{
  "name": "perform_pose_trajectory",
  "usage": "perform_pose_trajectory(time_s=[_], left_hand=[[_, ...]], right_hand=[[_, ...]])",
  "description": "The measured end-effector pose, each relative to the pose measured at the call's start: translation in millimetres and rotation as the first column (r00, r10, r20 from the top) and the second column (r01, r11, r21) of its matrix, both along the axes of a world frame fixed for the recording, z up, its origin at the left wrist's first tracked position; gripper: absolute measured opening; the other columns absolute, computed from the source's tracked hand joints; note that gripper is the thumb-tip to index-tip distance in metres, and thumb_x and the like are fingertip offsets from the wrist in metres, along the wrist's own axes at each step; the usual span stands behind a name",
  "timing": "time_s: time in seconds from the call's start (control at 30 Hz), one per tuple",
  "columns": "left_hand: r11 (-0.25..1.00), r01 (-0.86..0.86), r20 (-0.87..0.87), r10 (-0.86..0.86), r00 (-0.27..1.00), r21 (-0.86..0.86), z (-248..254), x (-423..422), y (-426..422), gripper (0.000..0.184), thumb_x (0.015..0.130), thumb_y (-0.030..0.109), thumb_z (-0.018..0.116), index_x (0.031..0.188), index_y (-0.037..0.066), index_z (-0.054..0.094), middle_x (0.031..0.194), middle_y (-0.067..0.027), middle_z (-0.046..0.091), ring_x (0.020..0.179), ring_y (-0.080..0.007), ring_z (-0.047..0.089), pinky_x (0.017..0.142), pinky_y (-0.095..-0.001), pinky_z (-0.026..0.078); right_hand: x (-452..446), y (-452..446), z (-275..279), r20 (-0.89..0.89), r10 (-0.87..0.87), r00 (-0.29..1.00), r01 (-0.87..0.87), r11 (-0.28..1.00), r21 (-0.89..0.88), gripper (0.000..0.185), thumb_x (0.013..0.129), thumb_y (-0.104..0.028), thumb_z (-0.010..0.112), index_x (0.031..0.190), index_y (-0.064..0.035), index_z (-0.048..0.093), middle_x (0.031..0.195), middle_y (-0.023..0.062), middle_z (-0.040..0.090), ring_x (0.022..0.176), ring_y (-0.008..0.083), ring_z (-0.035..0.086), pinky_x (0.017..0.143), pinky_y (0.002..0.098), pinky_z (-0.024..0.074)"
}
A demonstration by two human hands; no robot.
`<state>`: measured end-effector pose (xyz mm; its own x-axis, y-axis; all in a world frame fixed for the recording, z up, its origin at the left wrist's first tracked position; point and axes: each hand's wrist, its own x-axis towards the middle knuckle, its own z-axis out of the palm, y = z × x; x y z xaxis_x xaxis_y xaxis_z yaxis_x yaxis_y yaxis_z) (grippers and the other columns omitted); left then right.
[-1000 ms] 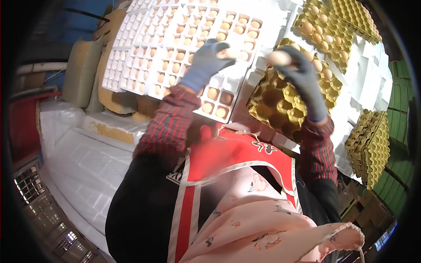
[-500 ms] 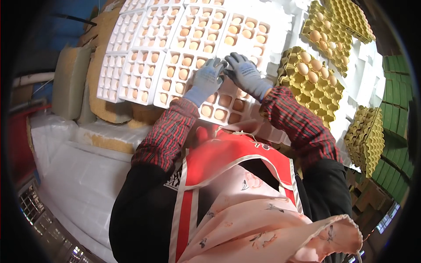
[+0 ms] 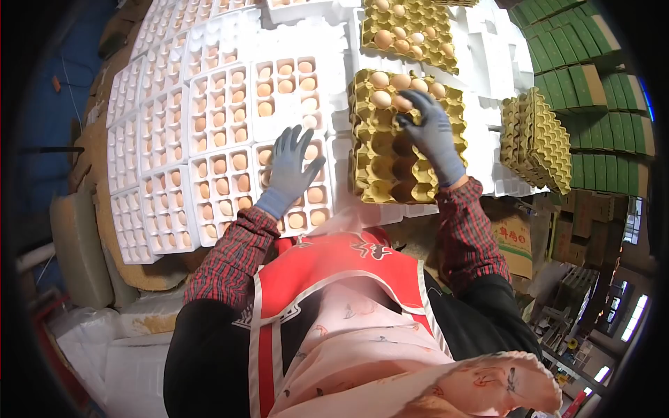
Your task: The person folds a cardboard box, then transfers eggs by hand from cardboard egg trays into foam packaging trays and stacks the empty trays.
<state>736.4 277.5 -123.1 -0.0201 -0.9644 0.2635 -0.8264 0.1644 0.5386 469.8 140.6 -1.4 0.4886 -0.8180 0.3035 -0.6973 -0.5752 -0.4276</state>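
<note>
My left hand (image 3: 291,167), in a grey-blue glove, is spread with fingers apart over a white foam tray (image 3: 261,141) of brown eggs, and covers part of its cells. My right hand (image 3: 433,136), gloved alike, is over a yellow egg tray (image 3: 362,150). Its thumb and fingers are curled round an egg (image 3: 402,104) near the tray's upper edge. Beside that one, more eggs, such as a pale brown egg (image 3: 380,99), sit in the upper cells. The lower cells show no eggs.
More foam trays of eggs (image 3: 219,108) stand to the left. Another yellow tray (image 3: 373,49) with eggs lies farther back. Stacked yellow trays (image 3: 533,139) stand at the right edge, with green boxes (image 3: 592,125) beyond. A cardboard box (image 3: 512,240) is below the table edge.
The view has shifted right. My right hand has left the foam tray and reached an egg in the yellow tray. My left hand has moved apart from it and spread its fingers.
</note>
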Motion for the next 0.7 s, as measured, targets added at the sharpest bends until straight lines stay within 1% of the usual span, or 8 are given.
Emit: perform_pose_trajectory(time_s=[0.1, 0.23, 0.3, 0.43, 0.53, 0.57, 0.63, 0.7], left_hand=[[0.988, 0.113, -0.167, -0.129, 0.977, -0.102, 62, -39, -60, 0.056, 0.086, 0.031, 0.073, 0.136, 0.012, 0.055, 0.128, -0.0122, 0.059, 0.112, -0.0307, 0.06, 0.093, -0.0412, 0.051], [0.953, 0.284, 0.551, -0.18, 0.815, -0.108, 59, -100, -132, 0.044, 0.085, 0.025, 0.066, 0.125, 0.011, 0.056, 0.111, -0.0079, 0.059, 0.106, -0.0254, 0.06, 0.086, -0.0389, 0.05], [0.977, 0.206, 0.677, -0.115, 0.727, -0.055, 59, -113, -146, 0.038, 0.085, 0.027, 0.065, 0.119, 0.011, 0.057, 0.112, -0.0065, 0.059, 0.106, -0.0236, 0.06, 0.084, -0.0387, 0.05], [0.961, 0.255, 0.168, -0.269, 0.948, 0.104, 72, -88, -164, 0.041, 0.085, 0.03, 0.067, 0.122, 0.015, 0.055, 0.111, -0.0119, 0.062, 0.098, -0.0318, 0.066, 0.083, -0.0454, 0.053], [0.974, 0.18, -0.485, -0.092, 0.87, 0.139, 85, -68, -169, 0.043, 0.088, 0.032, 0.071, 0.125, 0.013, 0.061, 0.113, -0.0096, 0.068, 0.095, -0.0206, 0.068, 0.082, -0.0312, 0.054], [0.947, 0.175, -0.69, 0.063, 0.721, 0.269, 84, -64, -179, 0.042, 0.088, 0.033, 0.072, 0.123, 0.012, 0.063, 0.111, -0.009, 0.069, 0.093, -0.0188, 0.068, 0.081, -0.0288, 0.054], [0.925, 0.16, -0.611, 0.092, 0.787, 0.346, 96, -67, -190, 0.039, 0.087, 0.034, 0.073, 0.116, 0.008, 0.066, 0.107, -0.0098, 0.069, 0.091, -0.0197, 0.067, 0.083, -0.0294, 0.052], [0.987, 0.092, 0.113, -0.107, 0.988, 0.132, 104, -87, -194, 0.035, 0.084, 0.034, 0.074, 0.107, 0.01, 0.065, 0.099, -0.0119, 0.069, 0.097, -0.0267, 0.068, 0.085, -0.0359, 0.052]], right_hand=[[-27, -27, -13, -0.145, 0.001, 0.989, -0.011, 0.997, -0.07, 0.041, 0.077, -0.009, 0.072, 0.118, -0.0127, 0.066, 0.115, 0.013, 0.066, 0.1, 0.0357, 0.065, 0.086, 0.0431, 0.0537], [-27, -44, -26, 0.038, 0.077, 0.996, -0.081, 0.989, 0.126, 0.027, 0.082, -0.013, 0.073, 0.109, -0.0091, 0.069, 0.096, 0.0125, 0.071, 0.083, 0.0312, 0.069, 0.075, 0.0386, 0.0555], [-45, -54, -45, 0.622, -0.165, 0.766, -0.13, 0.907, 0.4, 0.023, 0.087, -0.014, 0.07, 0.108, -0.004, 0.068, 0.094, 0.0064, 0.071, 0.085, 0.0238, 0.07, 0.075, 0.0346, 0.0555], [-117, -74, -11, 0.821, -0.534, 0.201, -0.447, 0.696, 0.562, 0.027, 0.086, -0.017, 0.075, 0.108, -0.0038, 0.068, 0.093, 0.0032, 0.068, 0.082, 0.0105, 0.061, 0.073, 0.0277, 0.0517], [-133, -111, -18, 0.4, -0.3, 0.866, 0.014, 0.814, 0.581, 0.034, 0.083, -0.018, 0.08, 0.111, -0.0018, 0.068, 0.107, 0.0081, 0.068, 0.096, 0.0216, 0.066, 0.076, 0.035, 0.054], [-131, -118, -14, 0.186, 0.043, 0.982, -0.062, 0.993, 0.099, 0.044, 0.076, -0.016, 0.081, 0.117, -0.007, 0.067, 0.108, 0.0087, 0.069, 0.094, 0.0266, 0.067, 0.079, 0.0358, 0.0533], [-118, -122, -15, -0.16, 0.109, 0.981, -0.106, 0.994, 0.032, 0.05, 0.072, -0.013, 0.078, 0.12, -0.0122, 0.066, 0.11, 0.012, 0.068, 0.095, 0.0322, 0.066, 0.081, 0.0375, 0.053], [-113, -125, -22, -0.181, 0.068, 0.981, -0.052, 0.995, 0.089, 0.049, 0.072, -0.012, 0.075, 0.119, -0.013, 0.065, 0.103, 0.0151, 0.067, 0.092, 0.034, 0.065, 0.081, 0.0396, 0.0531]])
